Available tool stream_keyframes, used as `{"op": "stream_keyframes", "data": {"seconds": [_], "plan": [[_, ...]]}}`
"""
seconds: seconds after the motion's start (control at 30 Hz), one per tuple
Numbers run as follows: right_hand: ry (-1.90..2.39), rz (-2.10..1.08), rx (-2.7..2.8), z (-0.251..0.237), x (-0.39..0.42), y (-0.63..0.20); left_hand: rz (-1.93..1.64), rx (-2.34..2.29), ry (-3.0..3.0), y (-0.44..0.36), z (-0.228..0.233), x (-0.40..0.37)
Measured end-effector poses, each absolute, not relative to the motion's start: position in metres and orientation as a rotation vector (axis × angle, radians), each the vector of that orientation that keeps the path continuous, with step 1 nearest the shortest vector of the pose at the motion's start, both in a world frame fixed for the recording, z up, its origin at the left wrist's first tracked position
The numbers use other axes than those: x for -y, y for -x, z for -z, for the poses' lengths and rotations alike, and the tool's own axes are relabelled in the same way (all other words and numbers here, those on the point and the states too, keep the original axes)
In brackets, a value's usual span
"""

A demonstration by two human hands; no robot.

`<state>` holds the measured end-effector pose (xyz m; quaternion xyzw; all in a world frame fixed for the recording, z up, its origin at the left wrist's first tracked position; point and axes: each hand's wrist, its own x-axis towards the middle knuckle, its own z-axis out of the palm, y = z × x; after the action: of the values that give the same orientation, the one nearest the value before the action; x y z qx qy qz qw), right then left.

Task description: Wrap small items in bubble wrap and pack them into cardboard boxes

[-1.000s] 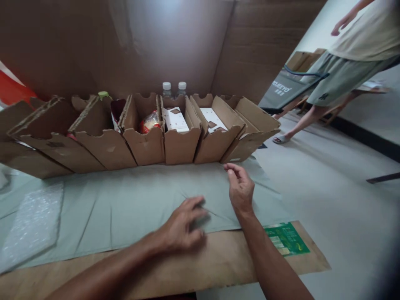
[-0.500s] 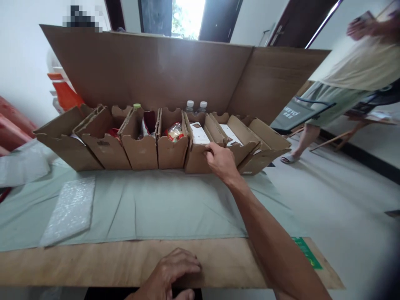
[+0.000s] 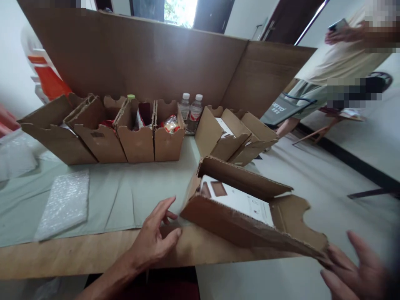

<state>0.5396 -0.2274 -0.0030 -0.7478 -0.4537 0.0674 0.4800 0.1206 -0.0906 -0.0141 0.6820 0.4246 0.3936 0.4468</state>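
Note:
A cardboard bin [image 3: 243, 227] with an open top lies turned at an angle across the table's near right side. Inside it sits a white box [image 3: 240, 200] with brown squares printed on it. My right hand [image 3: 359, 266], blurred at the right edge, grips the bin's notched near end at the corner, its index finger sticking out. My left hand [image 3: 159, 233] is open beside the bin's other end, thumb and fingers apart, holding nothing. Whether it touches the bin is hard to tell.
Several cardboard bins [image 3: 137, 143] stand in a row, with two bottles [image 3: 195, 112] behind the gap. A tall cardboard panel [image 3: 150, 62] rises behind. Bubble wrap [image 3: 64, 204] lies on the green cloth [image 3: 109, 187]. A person [image 3: 337, 62] stands beyond, at right, near a folding chair [image 3: 284, 110].
My right hand has pulled one bin out of the row, toward me and right, turning it. My left hand has risen from the table edge and opened. The bottles now show fully.

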Motion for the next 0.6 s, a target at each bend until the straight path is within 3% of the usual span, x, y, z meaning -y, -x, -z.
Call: {"op": "stream_keyframes", "data": {"seconds": [0.1,0.2,0.43,0.6], "plan": [[1.871,-0.416,1.118,0.026,0.231,-0.523,-0.833,-1.059,-1.674,-0.143,0.009,0.082],[1.883,-0.465,1.246,0.030,0.207,-0.485,-0.763,-1.094,-1.661,-0.154,0.011,0.074],[1.670,-0.495,1.450,0.000,0.085,-0.431,-0.885,-1.350,-1.693,-0.124,0.010,0.014],[1.494,-0.680,1.410,0.012,0.019,-0.410,-0.980,-1.482,-1.682,-0.114,0.012,-0.013]]}}
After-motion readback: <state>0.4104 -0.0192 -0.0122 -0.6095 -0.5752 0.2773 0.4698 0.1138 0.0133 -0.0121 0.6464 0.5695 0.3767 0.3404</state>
